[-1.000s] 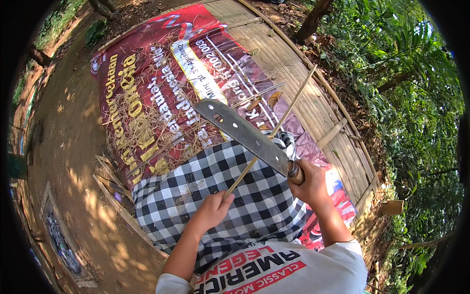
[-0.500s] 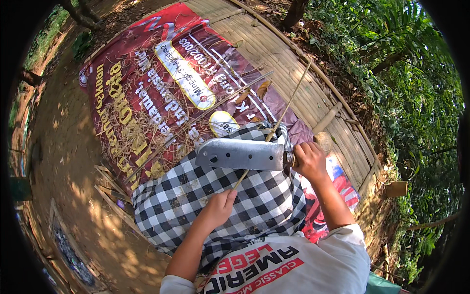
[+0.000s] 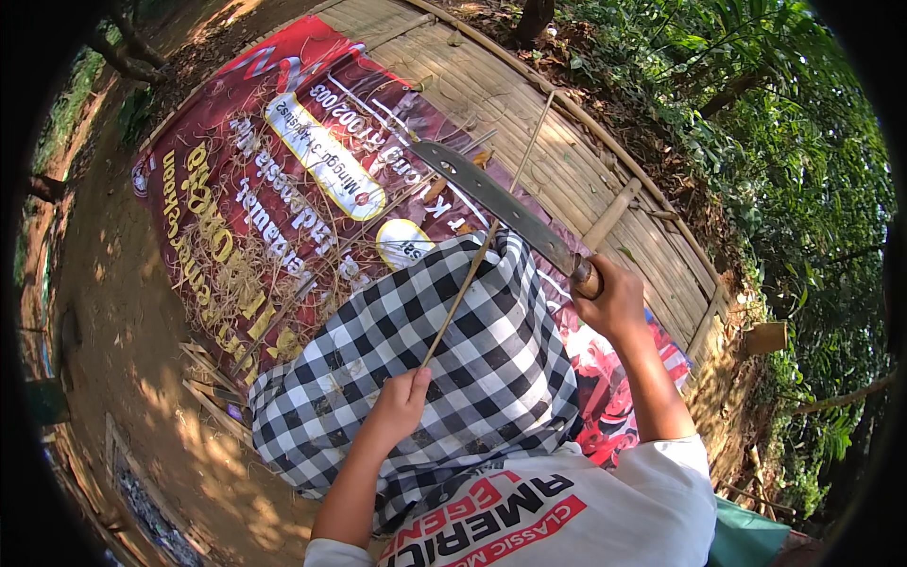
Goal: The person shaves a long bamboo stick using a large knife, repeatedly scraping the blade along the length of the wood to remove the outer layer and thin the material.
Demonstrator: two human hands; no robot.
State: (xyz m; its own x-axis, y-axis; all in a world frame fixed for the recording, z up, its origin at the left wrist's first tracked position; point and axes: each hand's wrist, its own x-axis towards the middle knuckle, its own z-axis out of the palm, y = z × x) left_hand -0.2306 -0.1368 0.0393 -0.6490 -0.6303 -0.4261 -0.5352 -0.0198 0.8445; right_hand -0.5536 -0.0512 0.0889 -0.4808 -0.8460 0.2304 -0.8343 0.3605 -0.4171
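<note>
My left hand is closed round the near end of a long thin bamboo stick, which runs up and to the right across my lap and out over the slats. In my right hand is the wooden handle of a machete. Its broad dark blade, with holes near the tip, points up and to the left and crosses the stick; whether the two touch I cannot tell. Beneath both lies a black-and-white checked cloth over my legs.
A dark red printed banner covers part of a bamboo-slat platform. Thin shavings and some longer sticks are scattered on the banner. Bare earth lies to the left, dense green plants to the right.
The machete has moved up and away along the stick, its blade turning from nearly level and broadside to slanted. The left hand has shifted slightly left, still gripping the stick.
</note>
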